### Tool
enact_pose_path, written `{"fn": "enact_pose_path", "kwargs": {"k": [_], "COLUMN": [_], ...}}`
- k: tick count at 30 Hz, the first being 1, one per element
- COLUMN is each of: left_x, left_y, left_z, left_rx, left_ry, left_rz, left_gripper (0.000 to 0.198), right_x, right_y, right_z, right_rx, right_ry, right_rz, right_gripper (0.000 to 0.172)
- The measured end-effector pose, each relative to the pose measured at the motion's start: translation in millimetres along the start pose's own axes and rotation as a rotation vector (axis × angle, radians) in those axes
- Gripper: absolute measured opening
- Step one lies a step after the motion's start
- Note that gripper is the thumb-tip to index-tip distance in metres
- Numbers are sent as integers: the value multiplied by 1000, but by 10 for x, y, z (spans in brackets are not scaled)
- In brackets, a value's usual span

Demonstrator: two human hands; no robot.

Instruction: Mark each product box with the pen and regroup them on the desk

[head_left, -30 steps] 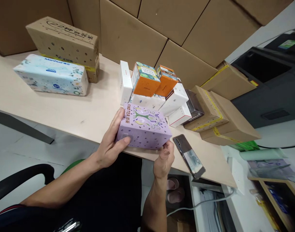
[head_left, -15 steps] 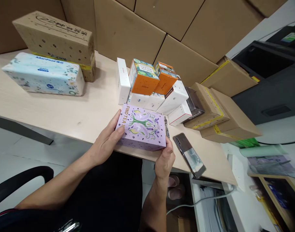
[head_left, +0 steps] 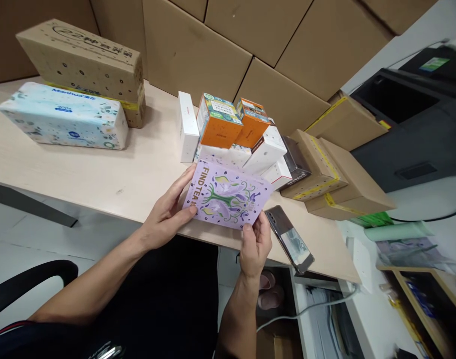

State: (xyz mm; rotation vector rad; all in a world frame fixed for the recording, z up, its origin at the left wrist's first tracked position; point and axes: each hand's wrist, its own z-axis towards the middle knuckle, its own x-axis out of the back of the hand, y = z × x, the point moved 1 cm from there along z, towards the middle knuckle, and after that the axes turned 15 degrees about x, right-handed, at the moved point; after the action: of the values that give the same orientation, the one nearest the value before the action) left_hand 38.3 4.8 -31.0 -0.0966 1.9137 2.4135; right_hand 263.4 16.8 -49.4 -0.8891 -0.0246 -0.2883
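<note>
The left hand (head_left: 168, 212) and right hand (head_left: 255, 245) grasp the lilac FIND TEA box (head_left: 228, 197) at its left end and near right corner, above the near tabletop (head_left: 147, 164). A smartphone (head_left: 291, 239) lies to its right

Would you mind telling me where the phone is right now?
In the head view, the phone lies on the table near its front edge, to the right of the purple box and just beside the person's right hand.

Dark, almost black clothing (head_left: 171, 299) covered the person's body, with a short left sleeve (head_left: 37, 340) edged by a thin red stripe (head_left: 7, 328), leaving the forearms (head_left: 97, 284), left hand (head_left: 168, 217) and right hand (head_left: 255, 247) fully bare.
</note>
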Motion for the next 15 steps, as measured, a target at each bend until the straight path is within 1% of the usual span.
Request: {"fn": "enact_pose_path", "kwargs": {"k": [4,7,11,13,15], "left_x": [-13,-19,-18,-14,-11], "left_y": [-88,-115,-101,-98,-105], "left_z": [8,13,3,-4,-3], "left_rx": [-91,-125,-155,-162,-163], "left_ry": [60,99,152,173,189], "left_rz": [33,53,64,59,58], "left_gripper": [67,62,53,51,52], "right_x": [-16,-21,-30,-19,18], "right_y": [34,28,-6,-12,-7], "right_z": [-19,-26,-33,-19,37], "right_rx": [-9,-17,-44,-70,-66], "right_ry": [8,22,53,61,82], "right_rz": [-3,0,2,-34,-101], "right_gripper": [53,50,39,34,31]}}
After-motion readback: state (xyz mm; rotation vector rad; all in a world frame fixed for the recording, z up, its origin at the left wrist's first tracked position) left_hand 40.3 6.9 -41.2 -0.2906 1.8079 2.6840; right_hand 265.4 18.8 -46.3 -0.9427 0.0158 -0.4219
